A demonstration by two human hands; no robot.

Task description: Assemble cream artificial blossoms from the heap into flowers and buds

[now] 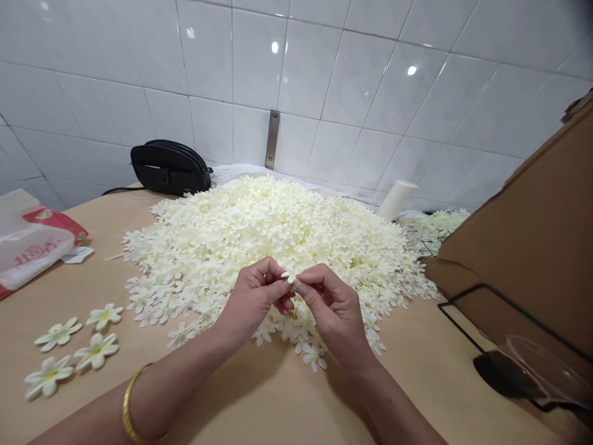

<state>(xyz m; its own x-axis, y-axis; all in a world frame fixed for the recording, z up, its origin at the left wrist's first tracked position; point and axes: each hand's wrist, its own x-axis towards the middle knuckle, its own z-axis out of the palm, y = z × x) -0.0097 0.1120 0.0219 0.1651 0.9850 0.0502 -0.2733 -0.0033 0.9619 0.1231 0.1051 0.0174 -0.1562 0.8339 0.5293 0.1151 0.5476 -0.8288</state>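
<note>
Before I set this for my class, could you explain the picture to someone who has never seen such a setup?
There is no machine here: these are a person's bare hands. The single picture comes from a camera worn on that person's head, looking forward and down. The left hand and right hand meet in the middle, holding a small white flower between their fingers. Behind them, a large heap of pale flowers covers much of the brown tabletop. Four separate flowers lie to the left, near a red-and-white packet. A black bag sits at the back; brown cardboard stands at the right.
</note>
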